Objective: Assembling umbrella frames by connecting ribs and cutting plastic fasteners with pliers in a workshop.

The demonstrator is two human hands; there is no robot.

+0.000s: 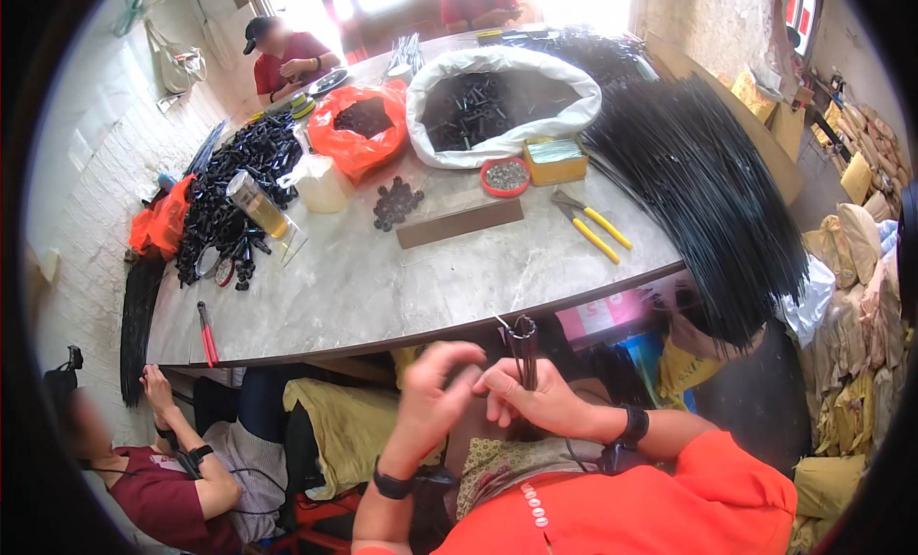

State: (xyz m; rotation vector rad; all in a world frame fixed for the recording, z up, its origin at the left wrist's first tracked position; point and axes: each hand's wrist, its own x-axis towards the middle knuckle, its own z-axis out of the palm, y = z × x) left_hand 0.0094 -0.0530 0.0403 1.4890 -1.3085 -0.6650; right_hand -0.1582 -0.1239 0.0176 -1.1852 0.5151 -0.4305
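Just beyond the table's front edge, my right hand [535, 397] is closed around a small upright bundle of thin dark rods [523, 343]. The tops of the rods stick out above my fist in a ring, and a thin pale tip juts from their left side. Close beside it, my left hand [442, 388] is raised with bent fingers, its fingertips near my right thumb. Motion blurs those fingers, so whether anything small is pinched in them does not show. Yellow-handled pliers [595, 232] lie on the grey table [440, 297] ahead of my hands.
Long black rods [708, 182] cover the table's right side. A white sack [421, 125] of black parts, a red bag [325, 139], a red dish of small metal pieces [505, 176] and a black heap [225, 187] stand farther back. A co-worker [163, 488] sits at left; two more sit opposite.
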